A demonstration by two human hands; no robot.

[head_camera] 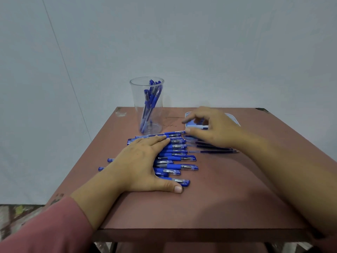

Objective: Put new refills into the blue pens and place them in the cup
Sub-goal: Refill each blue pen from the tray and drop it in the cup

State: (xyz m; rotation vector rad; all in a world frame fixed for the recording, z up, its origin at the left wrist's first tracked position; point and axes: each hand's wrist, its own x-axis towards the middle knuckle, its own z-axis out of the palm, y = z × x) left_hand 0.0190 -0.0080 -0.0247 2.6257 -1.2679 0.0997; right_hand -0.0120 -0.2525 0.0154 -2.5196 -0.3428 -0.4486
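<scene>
A row of several capped blue pens (179, 157) lies side by side on the brown table (209, 198). My left hand (142, 161) rests flat on this row with straight fingers, thumb stretched out beside the nearest pen. My right hand (211, 128) hovers over the far end of the row, fingers loosely bent; its thumb tip touches the cap end of the farthest pen (173, 133). Several dark blue refills (215, 151) lie to the right of the pens, partly under my right hand. A clear plastic cup (146, 106) stands behind the row with several blue pens in it.
A light-blue tray or lid (235, 121) sits at the back right, mostly hidden by my right hand. The table stands against a pale wall (200, 52). The table's front edge (182, 230) is near my body, with patterned floor at the left.
</scene>
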